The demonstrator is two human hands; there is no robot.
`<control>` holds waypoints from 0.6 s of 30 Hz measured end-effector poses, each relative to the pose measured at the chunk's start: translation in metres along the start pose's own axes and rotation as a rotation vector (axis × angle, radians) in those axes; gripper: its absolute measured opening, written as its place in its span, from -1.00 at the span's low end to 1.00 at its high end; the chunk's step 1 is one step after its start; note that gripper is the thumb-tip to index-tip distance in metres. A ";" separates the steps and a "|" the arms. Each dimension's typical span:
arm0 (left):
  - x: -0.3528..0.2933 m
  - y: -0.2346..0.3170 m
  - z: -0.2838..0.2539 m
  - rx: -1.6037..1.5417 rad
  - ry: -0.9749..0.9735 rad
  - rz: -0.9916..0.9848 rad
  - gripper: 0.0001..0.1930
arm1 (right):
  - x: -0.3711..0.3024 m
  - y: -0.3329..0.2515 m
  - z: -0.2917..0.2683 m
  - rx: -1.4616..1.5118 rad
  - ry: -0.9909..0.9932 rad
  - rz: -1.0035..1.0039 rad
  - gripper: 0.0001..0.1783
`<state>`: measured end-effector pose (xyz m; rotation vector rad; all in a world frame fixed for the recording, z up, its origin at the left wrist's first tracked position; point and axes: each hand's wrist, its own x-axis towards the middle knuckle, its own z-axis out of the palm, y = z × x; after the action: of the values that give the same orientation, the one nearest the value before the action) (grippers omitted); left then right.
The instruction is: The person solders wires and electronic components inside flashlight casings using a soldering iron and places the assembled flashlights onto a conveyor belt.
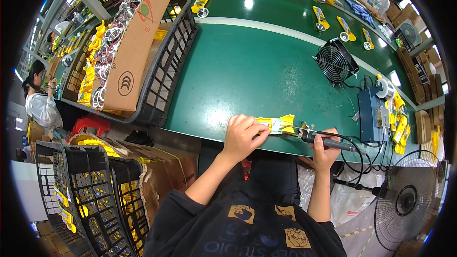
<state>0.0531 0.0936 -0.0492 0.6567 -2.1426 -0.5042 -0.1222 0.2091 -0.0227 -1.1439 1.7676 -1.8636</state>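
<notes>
Near the front edge of the green workbench (228, 76), my left hand (243, 135) is closed on the left end of a yellow plastic housing (286, 120) with a pale circuit board and thin wires in it. My right hand (325, 148) grips the dark handle of a soldering iron (333, 142). The iron points left, its metal tip over the right part of the housing; whether it touches is too small to tell. A black cable runs from the iron toward a blue soldering station (371, 114), which stands right of my hands beside a solder wire spool (385, 89).
A black square fan (335, 61) stands at the back right. At the left, a black crate (166, 73) holds cardboard and wired yellow parts. Beyond, a green conveyor (266, 7) carries several yellow housings. A round floor fan (406, 201) is at lower right; stacked crates (90, 185) stand lower left.
</notes>
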 end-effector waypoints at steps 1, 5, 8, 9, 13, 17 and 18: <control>0.000 0.000 0.000 0.001 0.000 -0.001 -0.92 | 0.000 0.001 -0.001 0.014 0.020 -0.024 -0.87; 0.000 0.000 0.000 0.001 -0.004 0.005 -0.92 | 0.000 0.000 -0.002 0.054 0.135 -0.016 -0.87; 0.000 0.000 0.000 0.006 -0.003 0.005 -0.92 | -0.001 0.000 -0.007 0.056 0.134 0.014 -0.87; -0.001 0.000 0.000 0.007 -0.002 0.004 -0.92 | -0.002 0.000 -0.009 0.062 0.125 0.060 -0.86; -0.001 0.000 0.000 0.011 0.008 0.009 -0.92 | -0.004 0.000 -0.011 0.090 0.145 0.047 -0.86; -0.002 -0.001 0.001 0.012 -0.002 0.008 -0.92 | -0.006 0.000 -0.011 0.107 0.145 0.069 -0.87; -0.002 -0.002 0.002 0.017 -0.001 0.013 -0.91 | -0.007 -0.001 -0.011 0.111 0.141 0.074 -0.87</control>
<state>0.0530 0.0938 -0.0523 0.6522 -2.1527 -0.4800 -0.1259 0.2214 -0.0232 -0.9151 1.7300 -2.0139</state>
